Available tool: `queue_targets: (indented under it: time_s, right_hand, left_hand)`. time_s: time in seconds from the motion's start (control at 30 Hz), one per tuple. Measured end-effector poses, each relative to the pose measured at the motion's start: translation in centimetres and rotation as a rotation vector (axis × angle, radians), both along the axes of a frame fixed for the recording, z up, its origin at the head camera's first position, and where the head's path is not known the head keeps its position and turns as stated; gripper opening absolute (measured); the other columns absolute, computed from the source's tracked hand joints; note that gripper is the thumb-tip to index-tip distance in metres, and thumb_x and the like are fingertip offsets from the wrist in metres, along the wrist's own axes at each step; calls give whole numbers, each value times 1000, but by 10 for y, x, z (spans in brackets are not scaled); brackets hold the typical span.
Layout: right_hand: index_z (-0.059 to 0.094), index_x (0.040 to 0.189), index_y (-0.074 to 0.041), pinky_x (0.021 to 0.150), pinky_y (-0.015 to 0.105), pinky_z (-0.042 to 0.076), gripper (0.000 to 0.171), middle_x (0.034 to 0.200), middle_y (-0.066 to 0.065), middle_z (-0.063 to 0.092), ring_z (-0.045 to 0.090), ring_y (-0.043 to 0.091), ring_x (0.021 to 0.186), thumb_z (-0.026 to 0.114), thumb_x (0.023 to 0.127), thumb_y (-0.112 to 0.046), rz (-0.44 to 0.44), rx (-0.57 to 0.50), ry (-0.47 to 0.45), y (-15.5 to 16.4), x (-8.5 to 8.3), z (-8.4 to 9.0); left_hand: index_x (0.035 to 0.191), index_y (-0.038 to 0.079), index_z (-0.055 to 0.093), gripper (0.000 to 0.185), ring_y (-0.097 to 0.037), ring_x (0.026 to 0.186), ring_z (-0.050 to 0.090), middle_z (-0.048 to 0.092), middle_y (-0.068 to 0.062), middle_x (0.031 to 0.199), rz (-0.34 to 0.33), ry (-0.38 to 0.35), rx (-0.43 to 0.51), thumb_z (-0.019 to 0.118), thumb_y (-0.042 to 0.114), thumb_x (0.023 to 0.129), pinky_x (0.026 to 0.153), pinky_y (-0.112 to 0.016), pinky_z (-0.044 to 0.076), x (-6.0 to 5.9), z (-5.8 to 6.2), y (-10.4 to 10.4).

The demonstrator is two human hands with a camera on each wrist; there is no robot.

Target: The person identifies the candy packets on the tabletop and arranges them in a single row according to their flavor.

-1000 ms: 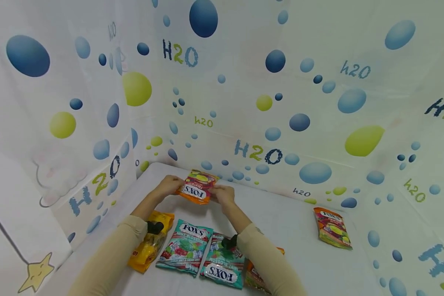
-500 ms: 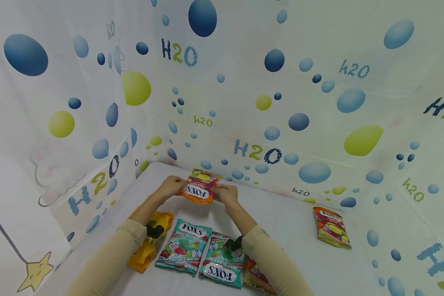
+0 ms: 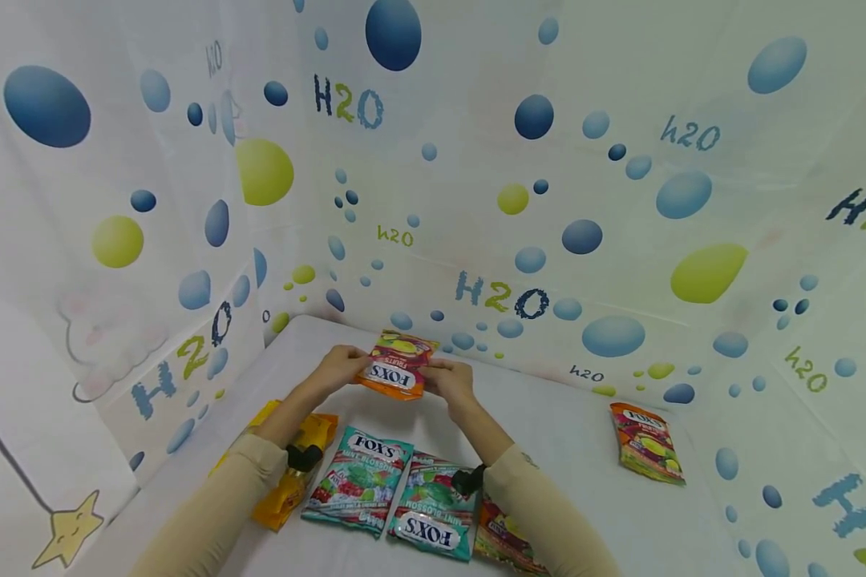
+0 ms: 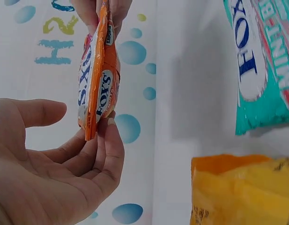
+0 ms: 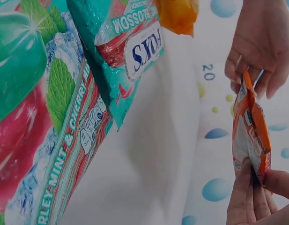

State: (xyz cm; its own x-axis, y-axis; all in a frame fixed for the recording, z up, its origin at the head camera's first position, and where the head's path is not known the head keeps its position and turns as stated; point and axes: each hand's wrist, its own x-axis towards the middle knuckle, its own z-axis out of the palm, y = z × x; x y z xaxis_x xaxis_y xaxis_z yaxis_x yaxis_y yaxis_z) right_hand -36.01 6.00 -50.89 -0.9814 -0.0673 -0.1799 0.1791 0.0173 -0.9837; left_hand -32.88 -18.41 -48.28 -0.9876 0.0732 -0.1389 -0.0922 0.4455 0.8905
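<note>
An orange candy bag [image 3: 397, 367] is held above the desk [image 3: 570, 433] between both hands, pinched at its edges by the left hand [image 3: 341, 367] and right hand [image 3: 451, 379]. The pinching fingertips [image 4: 104, 136] are shown only by the wrist views.

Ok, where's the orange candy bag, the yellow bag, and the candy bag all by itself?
orange candy bag [image 3: 395, 371], head view, its white label.
yellow bag [image 3: 289, 490], head view, lower end.
lone candy bag [image 3: 647, 442], head view, its middle.

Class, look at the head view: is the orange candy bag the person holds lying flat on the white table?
No. The orange candy bag is lifted above the table, pinched at its two ends between the left hand and the right hand.
</note>
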Motion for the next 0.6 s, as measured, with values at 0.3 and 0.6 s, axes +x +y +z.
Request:
queue_targets:
  time_s: [0.3,0.6]
  right_hand:
    - [75,116,3,84,36,63,28,111,19,76,78,26,92,78,94,-14,3,16,16,10,5,5]
    - [75,119,2,86,35,62,31,115,18,76,77,24,94,78,95,-17,19,33,22,22,12,10]
  left_hand:
    - [134,-8,59,45,-30,104,65,67,-21,121,-7,26,-4,55,28,107,97,-44,56,9,3,10]
    - [134,-7,60,46,-30,105,65,67,-20,123,-18,38,-6,55,30,107,99,-47,54,16,6,18]
